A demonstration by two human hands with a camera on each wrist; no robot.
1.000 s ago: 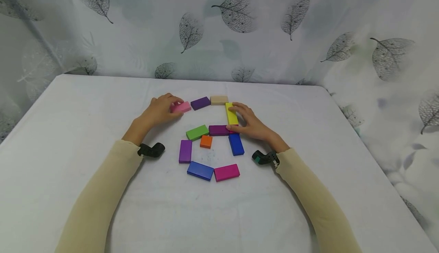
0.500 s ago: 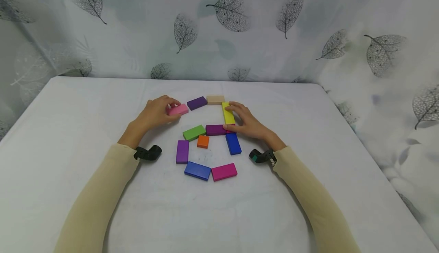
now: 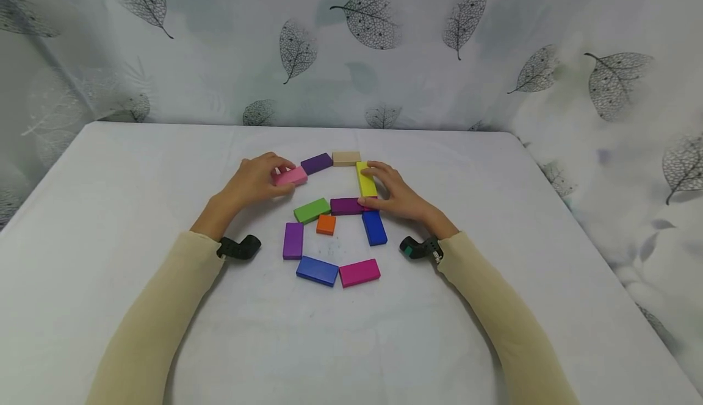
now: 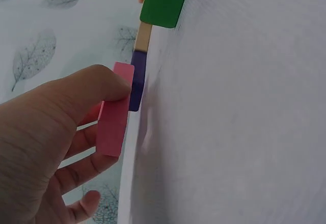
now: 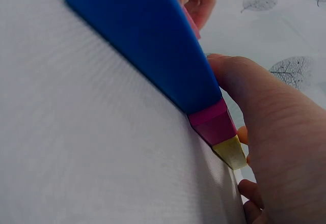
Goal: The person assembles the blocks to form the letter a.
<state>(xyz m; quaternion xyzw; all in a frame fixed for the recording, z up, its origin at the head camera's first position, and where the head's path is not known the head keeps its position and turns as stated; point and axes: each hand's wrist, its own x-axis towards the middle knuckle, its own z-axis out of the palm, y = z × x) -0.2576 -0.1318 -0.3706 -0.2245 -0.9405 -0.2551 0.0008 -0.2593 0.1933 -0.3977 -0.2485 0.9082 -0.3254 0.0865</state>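
Note:
My left hand (image 3: 254, 179) pinches a pink block (image 3: 292, 176) between thumb and fingers. The left wrist view shows the thumb on the pink block's (image 4: 113, 127) face. Beside it, a dark purple block (image 3: 317, 163) lies close to its far end. My right hand (image 3: 405, 198) rests its fingers against a yellow block (image 3: 365, 183). Its thumb tip lies over the join of a plum block (image 3: 344, 207) and a magenta piece (image 3: 371, 206), mostly hidden by the thumb. From the right wrist, a blue block (image 5: 142, 35) stands large in front of the magenta and yellow ones.
A beige block (image 3: 346, 159) continues the top row. Lower down lie a green block (image 3: 312, 210), an orange piece (image 3: 326, 225), a purple block (image 3: 293, 241), a blue block (image 3: 317, 271) and a bright pink block (image 3: 359, 272). All lie on a white-covered table (image 3: 247, 338).
The pink block has turned and shifted slightly right and nearer, its end now below the dark purple block's left end. My right hand stays put; the head view has shifted slightly.

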